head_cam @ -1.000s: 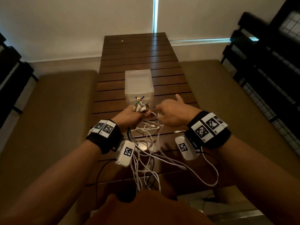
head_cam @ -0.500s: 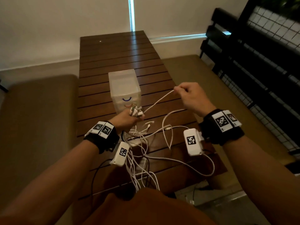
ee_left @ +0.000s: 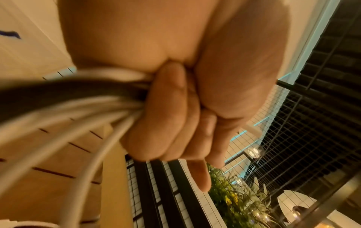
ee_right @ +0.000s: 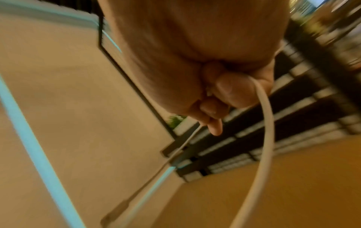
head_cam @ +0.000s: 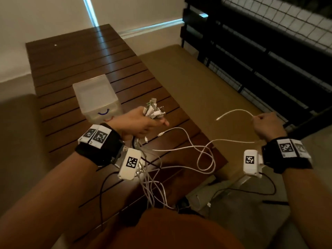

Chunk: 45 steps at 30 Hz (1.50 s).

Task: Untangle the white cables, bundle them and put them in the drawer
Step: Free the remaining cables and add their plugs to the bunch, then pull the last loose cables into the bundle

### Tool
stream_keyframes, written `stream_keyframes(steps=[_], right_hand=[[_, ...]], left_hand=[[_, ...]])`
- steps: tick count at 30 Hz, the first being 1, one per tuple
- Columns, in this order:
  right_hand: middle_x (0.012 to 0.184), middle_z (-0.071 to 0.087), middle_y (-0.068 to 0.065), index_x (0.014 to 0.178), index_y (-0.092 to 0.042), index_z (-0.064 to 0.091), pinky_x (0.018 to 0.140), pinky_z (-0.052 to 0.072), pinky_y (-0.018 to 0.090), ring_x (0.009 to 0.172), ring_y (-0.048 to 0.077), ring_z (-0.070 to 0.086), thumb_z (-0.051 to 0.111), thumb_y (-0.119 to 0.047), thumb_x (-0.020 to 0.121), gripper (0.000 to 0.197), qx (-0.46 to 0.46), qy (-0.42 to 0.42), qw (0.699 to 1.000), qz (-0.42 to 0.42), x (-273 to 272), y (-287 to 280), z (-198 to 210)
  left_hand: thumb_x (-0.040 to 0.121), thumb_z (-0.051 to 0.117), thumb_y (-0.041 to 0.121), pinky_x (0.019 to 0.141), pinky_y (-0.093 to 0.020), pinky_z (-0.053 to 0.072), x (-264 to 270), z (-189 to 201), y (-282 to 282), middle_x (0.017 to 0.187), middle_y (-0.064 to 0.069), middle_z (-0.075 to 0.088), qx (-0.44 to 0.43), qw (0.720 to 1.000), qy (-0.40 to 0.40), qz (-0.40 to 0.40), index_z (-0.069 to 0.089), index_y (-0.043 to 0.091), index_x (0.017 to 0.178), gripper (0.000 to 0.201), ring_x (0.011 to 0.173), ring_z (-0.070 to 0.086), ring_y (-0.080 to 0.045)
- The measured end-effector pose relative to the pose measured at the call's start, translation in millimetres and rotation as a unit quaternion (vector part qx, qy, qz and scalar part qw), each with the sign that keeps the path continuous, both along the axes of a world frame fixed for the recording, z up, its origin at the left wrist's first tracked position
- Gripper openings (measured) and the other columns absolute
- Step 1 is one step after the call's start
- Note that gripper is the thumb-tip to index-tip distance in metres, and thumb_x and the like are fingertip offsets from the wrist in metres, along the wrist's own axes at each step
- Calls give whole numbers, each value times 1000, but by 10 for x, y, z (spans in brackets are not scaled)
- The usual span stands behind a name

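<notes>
My left hand (head_cam: 142, 123) grips a bunch of white cables (head_cam: 152, 184), their plug ends (head_cam: 153, 109) sticking up out of the fist; the strands hang down over the near table edge. In the left wrist view the fingers (ee_left: 168, 111) curl round several white strands (ee_left: 82, 117) and one dark one. My right hand (head_cam: 265, 124) is far out to the right, off the table, and pinches one white cable (head_cam: 235, 113) whose free end arcs left. The same cable (ee_right: 261, 138) runs down from the right fist. The translucent drawer box (head_cam: 98, 97) stands on the table behind my left hand.
The dark slatted wooden table (head_cam: 75, 56) runs away from me, with tan cushioned benches (head_cam: 188, 81) on both sides. A black mesh railing (head_cam: 269, 51) rises at the right. Thin black wires (head_cam: 248, 190) trail from the wrist cameras.
My right hand has pulled one white cable out of the bunch and swung far to the right; its free end now hangs clear. The left hand has stayed in place, still gripping the bunch.
</notes>
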State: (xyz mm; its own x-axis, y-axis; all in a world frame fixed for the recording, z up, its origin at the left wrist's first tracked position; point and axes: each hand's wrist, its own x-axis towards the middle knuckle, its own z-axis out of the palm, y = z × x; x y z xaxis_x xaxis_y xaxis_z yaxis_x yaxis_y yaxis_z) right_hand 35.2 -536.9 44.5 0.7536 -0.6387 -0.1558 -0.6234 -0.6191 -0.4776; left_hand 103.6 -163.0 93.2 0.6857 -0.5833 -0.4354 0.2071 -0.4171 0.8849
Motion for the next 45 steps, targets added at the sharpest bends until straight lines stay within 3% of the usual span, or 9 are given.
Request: stream_keyframes(steps=[6,10,14,17,23,27,30,35,45], right_hand=[[126,56,25,127,6,51,80,49,41,108,41,58,49,-22,96,42,75,157,977,-121,-735,-540,-899],[132,55,17,103,-12,58,87,44,33,112,34,55,45,-20,92,19,77,197,977,21,-925,-484,-1280],[133,53,-5,132,-33,54,95,46,23,120,13,50,49,0,88,55,269,98,941,182,-993,-47,-1042],[115,66,-9,104,-56,65,94,52,44,112,23,59,54,1,77,64,316,139,902,258,-1052,195,-999],[96,70,0,100,-10,72,77,48,11,81,0,61,71,-6,84,17,356,113,893,251,-1301,166,-978],[88,71,3,95,-13,69,75,53,22,78,6,66,71,-14,86,10,375,25,912,165,-1415,-1,-1098],[83,67,-6,98,-20,67,60,45,12,64,-8,59,63,-19,92,7,345,-33,933,97,-1467,-111,-1228],[98,69,2,89,-34,65,78,47,30,85,16,62,58,-17,95,19,309,-49,950,-16,-1582,-304,-1721],[133,55,16,121,-4,62,98,36,27,122,33,52,43,-6,99,29,217,99,969,-58,-1873,-303,-2305]], left_hand=[[99,49,23,36,-15,14,-110,16,-590,46,10,28,-55,998,33,-29,67,13,98,21,36,21,-3],[100,48,22,35,-16,19,-261,63,-1094,49,9,31,-78,991,39,-100,68,16,98,21,39,23,-4],[101,46,21,36,-17,21,-375,78,-1521,49,10,34,-73,986,27,-148,66,15,101,21,40,24,-5],[101,44,23,38,-19,20,-415,79,-1722,49,10,34,-73,984,20,-158,65,16,99,22,39,24,-6],[101,46,26,37,-20,18,-399,52,-1927,50,7,29,-72,992,-2,-104,64,14,96,22,39,22,-6],[101,46,27,36,-18,18,-374,91,-1996,49,7,29,-92,992,18,-85,64,15,93,23,37,21,-5],[101,46,27,36,-19,19,-379,159,-2017,49,8,32,-106,989,29,-99,64,16,94,23,38,23,-5],[100,45,26,38,-20,18,-391,295,-2036,49,7,32,-126,985,33,-116,63,14,95,23,37,25,-5],[99,46,27,36,-18,21,-464,310,-2096,51,7,32,-151,981,38,-112,64,16,90,23,38,24,-4]])
